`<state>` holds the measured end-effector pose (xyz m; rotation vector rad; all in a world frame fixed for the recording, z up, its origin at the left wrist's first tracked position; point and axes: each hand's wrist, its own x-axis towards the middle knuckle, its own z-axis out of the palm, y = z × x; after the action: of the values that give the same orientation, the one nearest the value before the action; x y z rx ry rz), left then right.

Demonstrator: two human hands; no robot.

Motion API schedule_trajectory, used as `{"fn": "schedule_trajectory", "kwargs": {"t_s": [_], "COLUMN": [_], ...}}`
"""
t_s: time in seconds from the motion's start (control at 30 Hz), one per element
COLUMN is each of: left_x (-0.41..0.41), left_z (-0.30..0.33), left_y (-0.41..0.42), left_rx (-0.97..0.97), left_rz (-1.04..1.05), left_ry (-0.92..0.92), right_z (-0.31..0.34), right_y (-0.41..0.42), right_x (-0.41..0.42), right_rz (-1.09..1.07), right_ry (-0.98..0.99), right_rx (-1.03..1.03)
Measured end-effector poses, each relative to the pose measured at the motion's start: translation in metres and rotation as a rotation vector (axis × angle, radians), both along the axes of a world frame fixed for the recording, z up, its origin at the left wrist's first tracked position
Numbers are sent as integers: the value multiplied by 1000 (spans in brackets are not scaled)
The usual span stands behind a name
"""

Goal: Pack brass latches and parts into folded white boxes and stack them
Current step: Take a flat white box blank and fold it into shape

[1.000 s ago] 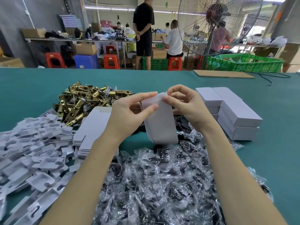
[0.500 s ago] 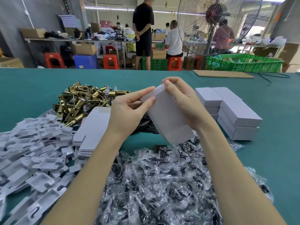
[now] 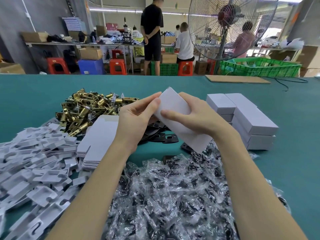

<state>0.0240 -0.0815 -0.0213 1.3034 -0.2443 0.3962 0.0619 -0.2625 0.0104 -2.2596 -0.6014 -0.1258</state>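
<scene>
A teal cloth-covered table (image 3: 285,170) fills the lower view, and above its middle both hands hold one folded white box (image 3: 180,118), tilted so its far end points up and away. The right hand (image 3: 199,116) wraps the box from the right, thumb laid across its upper face and fingers curled behind it; the left hand (image 3: 138,116) meets the far left edge with its thumb and forefinger tips pressed on the card. Left of the hands lies a pile of brass latches (image 3: 86,110), and just nearer sits a stack of flat unfolded box blanks (image 3: 98,135). White plastic trays (image 3: 31,167) spread in a heap over the near left corner. Small parts sealed in clear bags (image 3: 173,196) (dark pieces, too crumpled to tell apart) cover the near middle, with black metal plates (image 3: 166,137) lying loose under the held box. On the right stands a stack of closed white boxes (image 3: 249,118), several layers high. A flat cardboard sheet (image 3: 237,79) rests at the table's far edge. Beyond it the workshop shows a large standing fan (image 3: 226,26), a green crate (image 3: 259,66), red stools (image 3: 117,66), cluttered benches and several people with their backs turned.
</scene>
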Motion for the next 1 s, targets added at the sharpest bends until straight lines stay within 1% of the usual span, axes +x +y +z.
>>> {"fn": "schedule_trajectory", "kwargs": {"t_s": [0.13,0.3,0.37,0.47,0.53,0.57,0.63,0.7,0.77,0.8,0.87,0.9,0.93,1.0], "left_x": [0,1,2,4,7,9,12,13,10,9,9,9,9,8], "left_z": [0,-2,-2,-8,-17,-22,-28,-33,-36,-37,-39,-40,-42,-46], "left_y": [-5,-10,-8,-8,-12,-15,-19,-20,-19,-18,-18,-19,-20,-22], "left_rx": [50,123,105,22,22,12,-72,-160,-211,-238,-252,-201,-106,56], "left_rz": [-12,25,36,77,64,44,-8,-69,-109,-119,-138,-143,-141,-116], "left_ry": [-14,-47,-22,143,297,369,476,531,557,570,612,629,631,592], "right_z": [5,8,10,16,13,9,-2,-10,-15,-17,-23,-25,-26,-29], "right_y": [0,-4,-7,-15,-30,-38,-51,-52,-48,-45,-38,-32,-25,-15], "right_x": [-2,-4,-2,1,2,2,4,8,11,12,16,17,17,17], "right_rz": [-14,-29,36,147,328,429,548,624,659,640,481,371,267,143], "right_ry": [4,50,151,405,618,693,753,724,672,642,546,481,420,370], "right_rx": [24,44,98,317,500,571,625,580,491,459,446,435,418,405]}}
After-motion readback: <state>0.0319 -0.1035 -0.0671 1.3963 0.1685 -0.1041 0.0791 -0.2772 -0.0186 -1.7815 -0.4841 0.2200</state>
